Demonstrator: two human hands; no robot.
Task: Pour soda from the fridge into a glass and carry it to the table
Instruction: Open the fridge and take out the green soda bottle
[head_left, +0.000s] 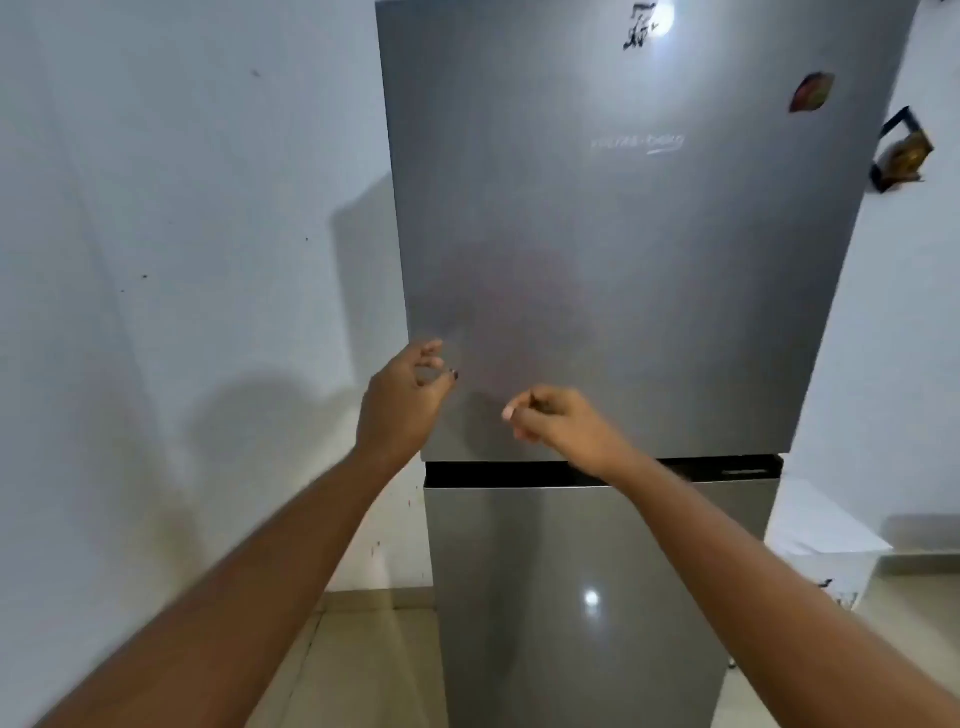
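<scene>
The fridge (597, 260) is seen straight ahead, standing on a pale tiled floor (363, 649) against a white wall (182, 234). It is a grey two-door unit, and both doors are shut: the tall upper door (623, 234) fills the top of the view, the lower door (571, 597) is seen beneath it, and a dark gap (493, 474) runs between the two. No soda or glass is visible.

The left hand (402, 405) is raised at the left edge of the upper door, near its lower corner. Its fingers (431, 358) are loosely curled and slightly apart, with nothing held between them; whether they touch the door edge cannot be told. The right hand (561, 421) is held in front of the lower part of the upper door, just above the gap. Its fingers (519, 410) are bent inward into a loose curl, and nothing is pinched in them.

On the upper door a faint brand script (638, 144), a dark sticker (640, 26) and a reddish magnet (811, 92) are seen, and a bright light reflection lies near the sticker. To the right of the fridge, a small dark ornament (901, 150) is fixed on the wall, and a white covered object (821, 525) stands low beside the lower door.
</scene>
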